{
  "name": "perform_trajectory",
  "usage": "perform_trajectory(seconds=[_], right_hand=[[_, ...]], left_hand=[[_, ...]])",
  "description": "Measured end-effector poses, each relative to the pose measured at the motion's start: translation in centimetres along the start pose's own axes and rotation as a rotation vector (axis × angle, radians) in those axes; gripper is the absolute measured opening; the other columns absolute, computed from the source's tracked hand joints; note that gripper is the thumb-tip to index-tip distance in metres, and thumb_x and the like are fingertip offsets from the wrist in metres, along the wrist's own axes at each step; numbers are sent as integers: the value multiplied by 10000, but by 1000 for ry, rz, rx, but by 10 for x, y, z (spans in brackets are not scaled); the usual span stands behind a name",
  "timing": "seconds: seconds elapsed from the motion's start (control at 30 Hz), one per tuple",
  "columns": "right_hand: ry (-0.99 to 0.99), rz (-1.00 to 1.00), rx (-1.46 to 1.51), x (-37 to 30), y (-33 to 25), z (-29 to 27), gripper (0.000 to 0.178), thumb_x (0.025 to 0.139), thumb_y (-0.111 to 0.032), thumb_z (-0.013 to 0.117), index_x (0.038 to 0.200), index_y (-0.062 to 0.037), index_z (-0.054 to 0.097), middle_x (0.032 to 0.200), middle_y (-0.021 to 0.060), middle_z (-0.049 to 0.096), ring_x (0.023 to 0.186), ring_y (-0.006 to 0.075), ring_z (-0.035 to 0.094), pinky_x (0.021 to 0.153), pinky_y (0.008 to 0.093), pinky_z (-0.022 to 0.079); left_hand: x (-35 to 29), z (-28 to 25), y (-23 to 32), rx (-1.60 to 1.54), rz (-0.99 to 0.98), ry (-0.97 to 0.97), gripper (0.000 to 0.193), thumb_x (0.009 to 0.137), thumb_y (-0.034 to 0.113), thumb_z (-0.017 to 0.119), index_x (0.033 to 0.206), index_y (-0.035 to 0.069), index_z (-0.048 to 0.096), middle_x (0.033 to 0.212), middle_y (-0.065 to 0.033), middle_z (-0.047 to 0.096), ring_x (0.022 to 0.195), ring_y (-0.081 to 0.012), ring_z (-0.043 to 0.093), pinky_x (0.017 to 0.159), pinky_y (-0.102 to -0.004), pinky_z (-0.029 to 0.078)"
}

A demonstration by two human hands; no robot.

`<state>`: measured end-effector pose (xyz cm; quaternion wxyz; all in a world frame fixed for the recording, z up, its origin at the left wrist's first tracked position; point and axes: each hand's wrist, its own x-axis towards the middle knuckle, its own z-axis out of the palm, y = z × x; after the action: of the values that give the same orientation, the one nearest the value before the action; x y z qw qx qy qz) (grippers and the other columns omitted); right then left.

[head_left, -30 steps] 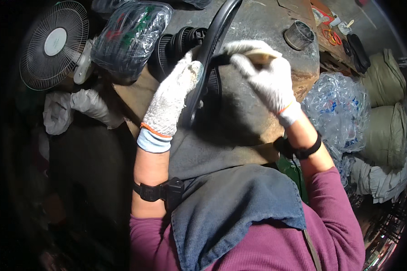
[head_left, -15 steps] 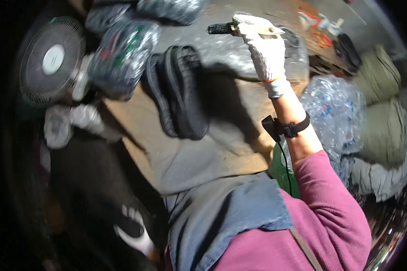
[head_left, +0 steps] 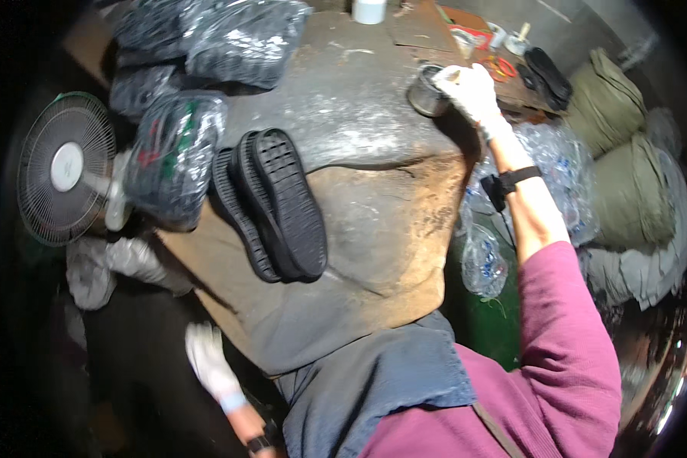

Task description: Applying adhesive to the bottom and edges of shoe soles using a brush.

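Observation:
My right hand (head_left: 469, 91), in a white knit glove, is at the rim of a dark metal can (head_left: 427, 91) on the far right of the table. Its fingers are closed on the brush, which the glove and can mostly hide. Low on the left, my left hand (head_left: 208, 359), gloved in white too, hangs beside the table with its fingers stretched and nothing visible in them. Between my hands, several black shoe soles (head_left: 282, 206) lie overlapping on the worn cloth cover (head_left: 382, 229). The uppermost shows a grid of recesses.
Plastic-wrapped black packs (head_left: 240, 46) are piled at the far left, with another wrapped bundle (head_left: 175, 156) nearer. A fan (head_left: 67, 168) stands beyond the left edge. Orange-handled scissors (head_left: 500, 69) lie far right. Clear plastic bags (head_left: 557, 168) and olive sacks (head_left: 630, 195) crowd the right side.
My right hand has gone from holding the brush up in the air to the can's rim. My left hand has risen slightly and turned. The view has shifted, showing more of the table.

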<state>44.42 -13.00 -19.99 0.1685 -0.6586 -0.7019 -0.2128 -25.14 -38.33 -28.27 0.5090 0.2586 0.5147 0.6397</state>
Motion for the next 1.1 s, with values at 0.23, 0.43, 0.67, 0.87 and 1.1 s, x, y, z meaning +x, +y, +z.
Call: perform_trajectory(seconds=[0.23,0.43,0.67,0.87,1.1], right_hand=[[197,-70,-113,6,40,22,306,976,-138,554,1204,-156,758,1161,78,769,1020,281,743,925,388,575],[234,121,30,2,6,-6,340,989,-100,516,1229,-116,756,1225,111,757,1139,279,709,1025,385,533],[359,500,831,-17,-4,2,362,1050,-140,478,1225,-26,773,1234,118,764,1149,213,701,1040,339,518],[462,697,1125,-29,5,26,326,1069,-137,527,1254,26,741,1244,113,741,1135,202,681,1023,321,525],[792,908,1880,-24,3,24,217,997,-85,634,1141,34,746,1159,118,752,1043,228,714,950,339,567]], left_hand=[[79,300,-1,1290,1242,-821,241,929,67,643,1142,26,747,1345,-165,676,1348,-336,580,1209,-516,388],[121,350,-23,2021,1375,-1063,230,928,182,585,958,103,798,1070,-133,729,1340,-334,549,1263,-602,253],[135,362,41,1824,1178,-1302,120,780,148,631,860,151,721,962,-104,729,1103,-310,683,1225,-616,281],[136,342,97,1123,1179,-931,393,878,29,613,1265,31,684,1160,-128,721,1109,-305,674,1015,-413,525],[124,317,44,-273,-346,-789,478,945,123,674,1384,-40,585,1184,-189,729,1050,-294,737,953,-428,621]])
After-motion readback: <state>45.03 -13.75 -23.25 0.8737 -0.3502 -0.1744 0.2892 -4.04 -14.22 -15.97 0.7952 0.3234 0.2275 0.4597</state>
